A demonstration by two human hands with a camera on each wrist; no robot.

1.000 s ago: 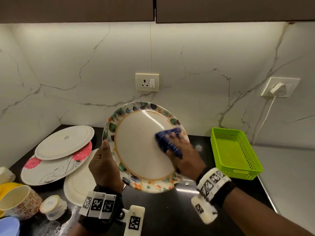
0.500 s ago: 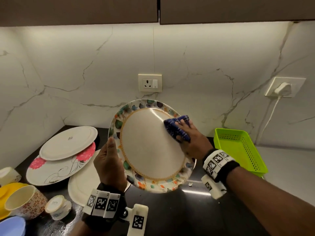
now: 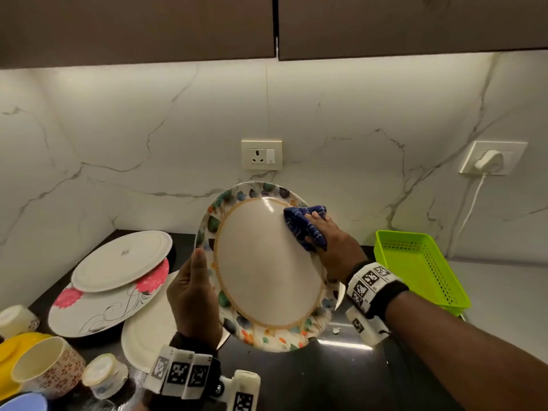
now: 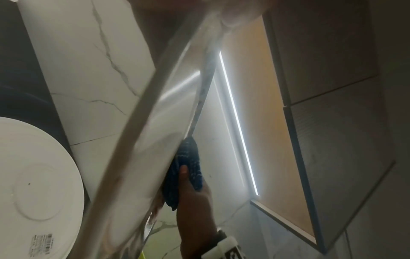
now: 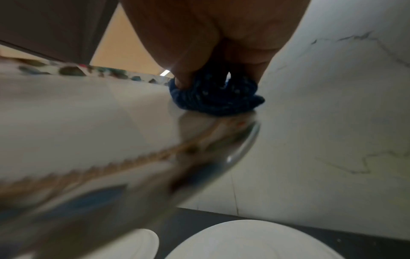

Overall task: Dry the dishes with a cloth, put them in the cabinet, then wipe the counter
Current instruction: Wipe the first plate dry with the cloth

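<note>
A large plate with a coloured leaf border (image 3: 267,271) is held tilted above the black counter (image 3: 326,375). My left hand (image 3: 192,295) grips its left rim, thumb on the front. My right hand (image 3: 329,241) presses a bunched dark blue cloth (image 3: 302,223) against the plate's upper right rim. The left wrist view shows the plate edge-on (image 4: 159,113) with the blue cloth (image 4: 188,168) and right hand's fingers (image 4: 184,177) on its face. In the right wrist view the fingers (image 5: 184,75) curl round the cloth (image 5: 213,98) on the plate (image 5: 88,113).
On the counter at left lie a white plate (image 3: 121,262) on a red-flower plate (image 3: 98,304), another white plate (image 3: 145,327), cups (image 3: 44,366) and a yellow bowl (image 3: 12,348). A green basket (image 3: 421,271) stands at right. Dark cabinet doors (image 3: 148,25) hang overhead.
My right hand has slid the cloth up and to the right across the plate, from its middle right to the upper right rim. The left hand keeps its grip.
</note>
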